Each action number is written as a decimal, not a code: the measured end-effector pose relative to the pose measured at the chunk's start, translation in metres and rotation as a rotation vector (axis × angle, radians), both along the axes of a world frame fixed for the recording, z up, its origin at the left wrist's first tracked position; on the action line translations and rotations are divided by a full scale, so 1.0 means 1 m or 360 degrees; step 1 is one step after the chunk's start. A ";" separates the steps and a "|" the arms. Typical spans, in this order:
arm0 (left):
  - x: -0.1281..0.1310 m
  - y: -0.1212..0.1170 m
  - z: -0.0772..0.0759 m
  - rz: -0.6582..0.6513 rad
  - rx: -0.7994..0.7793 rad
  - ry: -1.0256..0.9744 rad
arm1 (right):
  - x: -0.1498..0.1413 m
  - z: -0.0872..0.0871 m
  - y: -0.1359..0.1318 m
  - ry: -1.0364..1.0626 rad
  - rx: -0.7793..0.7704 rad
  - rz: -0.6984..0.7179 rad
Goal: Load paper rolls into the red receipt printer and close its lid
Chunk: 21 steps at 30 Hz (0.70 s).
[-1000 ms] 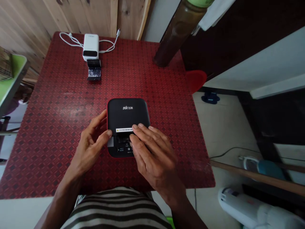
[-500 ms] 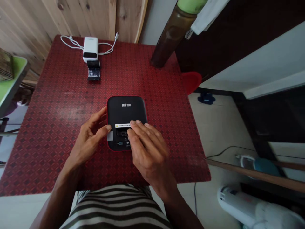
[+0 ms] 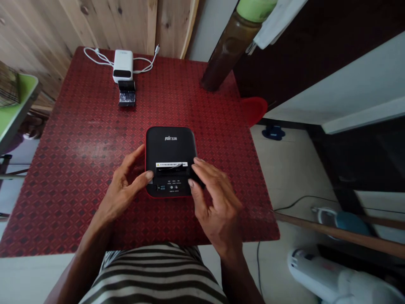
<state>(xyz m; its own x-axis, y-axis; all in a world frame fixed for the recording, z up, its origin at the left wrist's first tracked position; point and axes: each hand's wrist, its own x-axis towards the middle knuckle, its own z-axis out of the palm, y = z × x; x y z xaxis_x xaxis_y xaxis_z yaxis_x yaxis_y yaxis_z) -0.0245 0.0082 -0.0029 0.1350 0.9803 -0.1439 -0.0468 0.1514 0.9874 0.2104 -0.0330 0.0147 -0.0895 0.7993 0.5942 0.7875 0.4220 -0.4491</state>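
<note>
Black box (image 3: pixel 170 147) with a thin red edge, lying flat on the near half of the red table (image 3: pixel 95 139), between both hands and ahead of the striped shirt (image 3: pixel 158 274). Logo (image 3: pixel 171 138) upright to the wearer; nearer in, white label strip (image 3: pixel 171 164), dark slot (image 3: pixel 173 171), then two round buttons (image 3: pixel 171 187).

Left hand (image 3: pixel 123 188): thumb on top at the left edge, fingers bent along the side, loosely grasping the box. Right hand (image 3: pixel 217 196): thumb and index tips at the right edge, just beside the slot's end, apart from each other. Can't tell whether pinching anything; dark patch between the tips, too dim to call.

Judgement on technique: press left thumb straight down, only enough to stop sliding on a glossy-looking top. Work low and slow with the right fingertips, sideways rather than up, to avoid tipping the box. Lift the palm clear of the buttons; likeliest slip, a stray press. Leave the slot uncovered for a clear view.

Farther out: white power pack (image 3: pixel 123 65) and white cable (image 3: pixel 157 50) near the back edge, shiny black flap (image 3: pixel 127 98) just in front. Brown bottle (image 3: pixel 229 48) with green lid (image 3: pixel 255 9) at the far right corner. All well apart from the box; no need to touch.
</note>
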 end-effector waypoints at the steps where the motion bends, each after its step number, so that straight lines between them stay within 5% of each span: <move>1: 0.000 -0.001 0.000 -0.0004 -0.0004 -0.0009 | 0.003 -0.001 0.000 0.0015 0.0004 -0.0025; 21: -0.002 -0.004 0.004 -0.0047 -0.0091 -0.0128 | 0.009 -0.010 -0.003 0.0067 -0.0158 -0.0054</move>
<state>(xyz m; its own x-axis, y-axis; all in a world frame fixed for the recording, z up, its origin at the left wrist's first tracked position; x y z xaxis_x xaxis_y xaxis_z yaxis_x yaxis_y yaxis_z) -0.0269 0.0039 0.0008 0.1769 0.9663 -0.1868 -0.1203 0.2096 0.9704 0.2191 -0.0360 0.0051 -0.0383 0.8565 0.5147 0.7800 0.3475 -0.5204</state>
